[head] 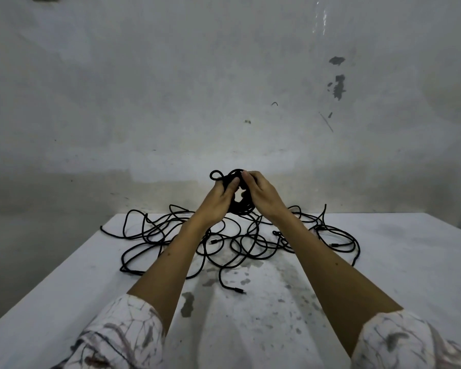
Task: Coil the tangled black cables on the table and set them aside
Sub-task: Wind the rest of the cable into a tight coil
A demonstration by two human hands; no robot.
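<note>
White table (383, 262): both hands grip upright cable coil (241, 201) above tangle (224, 243).

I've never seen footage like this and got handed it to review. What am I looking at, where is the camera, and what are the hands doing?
No machine here: a person wears a camera on the head, looking forward and down. The left hand and right hand reach out together and grip a coiled bundle of black cable, lifted above the table. Below, loose tangled cables sprawl across the stained white table; one plug end lies nearest you. Behind is a scuffed wall.
</note>
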